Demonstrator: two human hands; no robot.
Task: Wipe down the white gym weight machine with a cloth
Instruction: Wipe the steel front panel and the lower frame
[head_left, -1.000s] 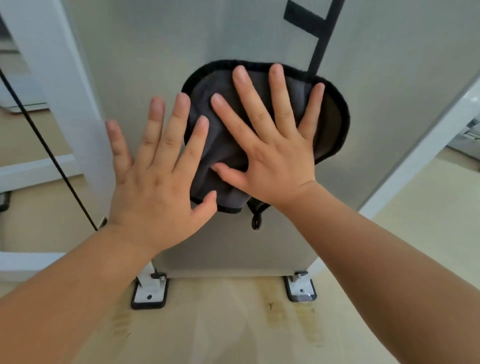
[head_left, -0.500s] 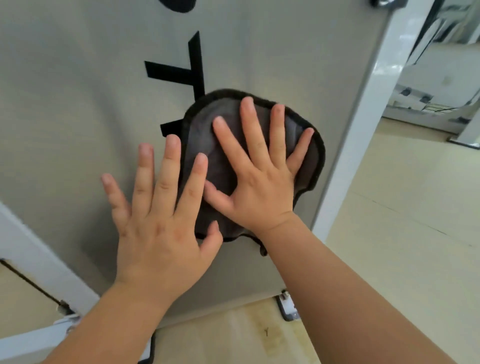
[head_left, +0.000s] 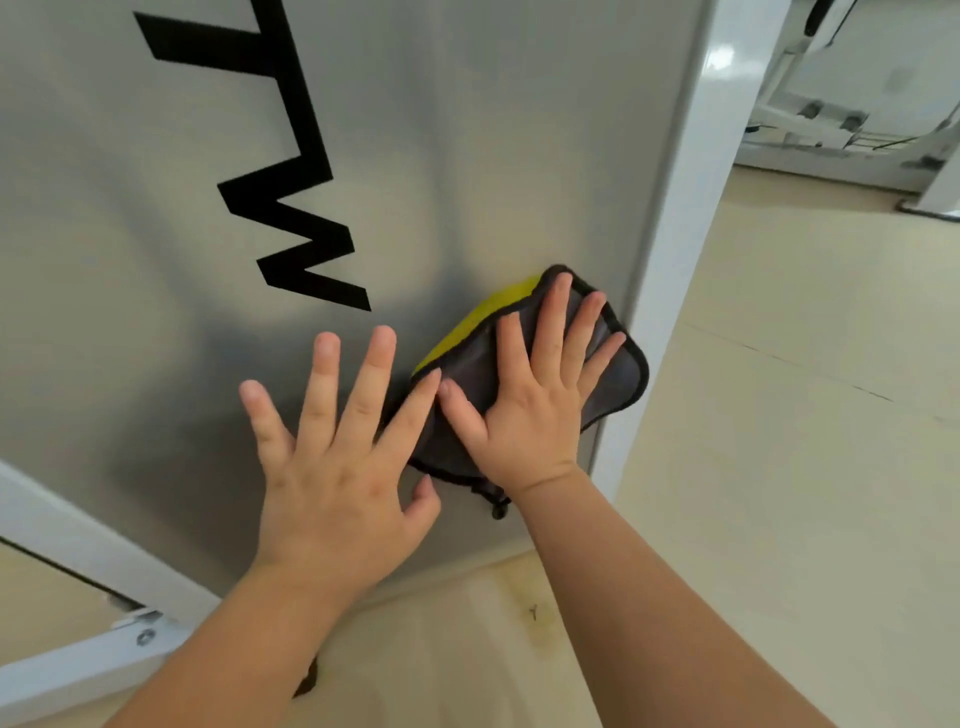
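The right hand's fingers (head_left: 553, 322) are straight and spread apart, laid flat on the cloth (head_left: 618, 374) and pointing up the panel, with the thumb stretched out to the left. The right hand (head_left: 530, 415) presses the cloth against the grey panel (head_left: 467, 156) of the weight machine, low on its right side. The left hand's fingers (head_left: 371, 379) are also straight and fanned apart; the forefinger lies over the cloth's left edge, its tip just beside the right thumb, while the other fingers rest on bare panel. The left hand (head_left: 337, 478) sits flat to the left of the right hand and a little lower

The cloth is grey with a black hem, and one corner is folded over to show a yellow face (head_left: 478, 322) at its upper left. Its long axis slants from lower left to upper right. A small black hanging loop (head_left: 498, 506) dangles from the lower end, by the right wrist. The cloth's right edge touches or nearly touches the white frame post (head_left: 670, 260) along the panel's right side

Black lettering (head_left: 291, 208) runs down the panel above the left hand. A white frame bar (head_left: 78, 660) crosses the near left corner. Pale floor (head_left: 805, 467) spreads to the right, with more white equipment (head_left: 831, 104) at the far right
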